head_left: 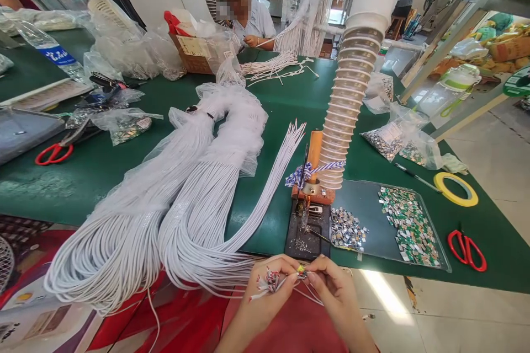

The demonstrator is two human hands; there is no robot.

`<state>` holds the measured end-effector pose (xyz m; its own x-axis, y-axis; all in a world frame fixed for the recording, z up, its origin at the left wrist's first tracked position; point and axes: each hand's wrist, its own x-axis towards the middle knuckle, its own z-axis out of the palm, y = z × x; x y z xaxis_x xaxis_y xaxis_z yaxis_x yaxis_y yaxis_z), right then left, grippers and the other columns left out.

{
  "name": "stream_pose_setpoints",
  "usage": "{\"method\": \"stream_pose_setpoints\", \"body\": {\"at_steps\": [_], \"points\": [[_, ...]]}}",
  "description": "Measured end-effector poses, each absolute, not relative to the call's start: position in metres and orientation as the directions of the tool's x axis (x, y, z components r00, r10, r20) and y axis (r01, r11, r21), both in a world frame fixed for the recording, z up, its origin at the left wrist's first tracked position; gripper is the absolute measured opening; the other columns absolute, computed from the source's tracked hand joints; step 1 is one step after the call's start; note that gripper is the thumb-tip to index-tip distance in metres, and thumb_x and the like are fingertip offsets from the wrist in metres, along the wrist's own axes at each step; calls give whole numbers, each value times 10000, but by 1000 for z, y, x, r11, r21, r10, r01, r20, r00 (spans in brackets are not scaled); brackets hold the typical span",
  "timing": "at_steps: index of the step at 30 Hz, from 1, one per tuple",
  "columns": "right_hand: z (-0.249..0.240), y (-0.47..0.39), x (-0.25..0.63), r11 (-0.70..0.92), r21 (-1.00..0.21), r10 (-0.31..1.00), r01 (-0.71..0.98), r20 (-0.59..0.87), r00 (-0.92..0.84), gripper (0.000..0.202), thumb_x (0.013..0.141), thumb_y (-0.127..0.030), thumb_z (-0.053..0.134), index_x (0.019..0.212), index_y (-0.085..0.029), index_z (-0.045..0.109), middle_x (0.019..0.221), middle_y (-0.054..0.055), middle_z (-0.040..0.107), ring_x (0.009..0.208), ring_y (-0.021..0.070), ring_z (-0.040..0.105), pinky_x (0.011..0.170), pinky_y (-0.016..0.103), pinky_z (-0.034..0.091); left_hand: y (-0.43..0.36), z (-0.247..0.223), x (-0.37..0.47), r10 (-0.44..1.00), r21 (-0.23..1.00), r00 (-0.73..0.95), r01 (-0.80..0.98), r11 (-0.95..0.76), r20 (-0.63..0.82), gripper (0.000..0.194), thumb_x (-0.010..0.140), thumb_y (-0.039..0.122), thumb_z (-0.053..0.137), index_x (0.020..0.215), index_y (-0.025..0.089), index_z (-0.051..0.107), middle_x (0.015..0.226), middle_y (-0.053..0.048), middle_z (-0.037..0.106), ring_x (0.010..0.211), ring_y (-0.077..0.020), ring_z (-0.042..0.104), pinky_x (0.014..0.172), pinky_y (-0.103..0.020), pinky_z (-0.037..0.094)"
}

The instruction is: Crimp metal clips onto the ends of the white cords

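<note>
My left hand (271,289) is closed around a bunch of white cables (265,281) whose stripped ends show red tips. Between its thumb and forefinger is a small piece with a yellow part (300,268). My right hand (333,285) pinches a small metal connector (305,273) that meets this piece; fine detail there is too small to make out. Just beyond my hands stands a soldering iron with an orange handle (315,146), tip down over a black tray (298,245). Loose metal connectors (348,229) and small green circuit boards (409,226) lie on a flat tray (375,251).
Large coils of white cable (194,220) hang over the green table's (277,94) front edge at left. A ribbed extraction hose (351,94) comes down behind the iron. Red scissors (467,251) and yellow tape (455,189) lie at right. Another person (252,22) sits across the table.
</note>
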<state>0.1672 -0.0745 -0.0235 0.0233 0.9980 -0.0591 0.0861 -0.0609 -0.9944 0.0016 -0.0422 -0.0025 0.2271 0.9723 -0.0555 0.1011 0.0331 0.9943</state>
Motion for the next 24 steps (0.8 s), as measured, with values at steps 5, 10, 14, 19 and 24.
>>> {"method": "stream_pose_setpoints", "body": {"at_steps": [5, 10, 14, 19, 24], "points": [[-23, -74, 169, -40, -987, 999, 156, -44, -22, 263, 965, -426, 571, 901, -220, 723, 774, 35, 646, 697, 171, 594, 630, 251, 484, -42, -4, 1, 971, 991, 230, 132, 33, -63, 175, 812, 133, 614, 674, 175, 713, 780, -58, 763, 730, -187, 712, 681, -263, 519], [-15, -67, 171, 59, -971, 997, 233, 44, -69, 246, 977, -366, 556, 882, -206, 716, 735, 35, 661, 663, 166, 587, 601, 250, 469, -41, -6, 0, 969, 990, 232, 132, 50, -80, 180, 811, 110, 602, 666, 172, 688, 773, -52, 756, 740, -180, 708, 698, -261, 522], [-12, -63, 174, 56, -967, 993, 250, 28, -114, 217, 976, -327, 554, 890, -201, 708, 752, 37, 668, 681, 168, 607, 607, 254, 483, -38, -6, 0, 960, 985, 251, 152, 86, -123, 183, 814, 127, 598, 658, 175, 681, 770, -51, 756, 725, -184, 705, 678, -267, 518], [-9, -58, 175, 102, -954, 986, 281, 60, -154, 142, 971, -215, 536, 928, -219, 671, 776, 25, 670, 708, 165, 605, 635, 257, 491, -35, -3, 1, 962, 982, 251, 181, 59, -104, 197, 805, 107, 581, 641, 188, 656, 751, -35, 744, 680, -170, 689, 635, -255, 506], [-8, -54, 174, 174, -912, 984, 370, 145, -106, 121, 936, -177, 555, 1021, -229, 624, 895, 55, 652, 805, 194, 599, 699, 292, 499, -31, -2, 1, 973, 970, 202, 234, 61, -110, 208, 830, 134, 576, 646, 197, 647, 776, -37, 742, 679, -172, 681, 608, -254, 505]]}}
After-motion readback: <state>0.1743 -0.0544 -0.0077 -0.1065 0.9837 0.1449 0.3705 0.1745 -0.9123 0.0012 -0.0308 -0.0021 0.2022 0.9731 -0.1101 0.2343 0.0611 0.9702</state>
